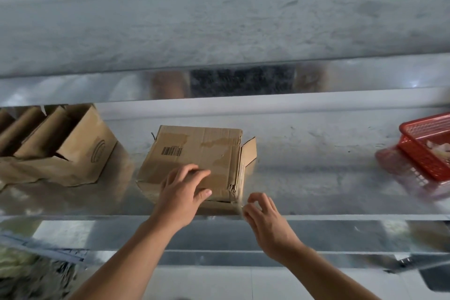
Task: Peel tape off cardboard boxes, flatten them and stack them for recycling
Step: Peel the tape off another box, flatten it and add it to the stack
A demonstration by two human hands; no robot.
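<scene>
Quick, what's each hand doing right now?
Left hand: open, pressing on the box.
Right hand: curled at box corner; grip cannot be told.

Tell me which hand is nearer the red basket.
Right. The right hand is at the near right corner of the cardboard box, left of the red basket; the left hand rests on the box top, farther left. Neither touches it.

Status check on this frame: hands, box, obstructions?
Left hand pressing box top. Right hand curled at its near-right corner, tape grip unclear. Box unflattened on shelf. Nothing blocking.
</scene>
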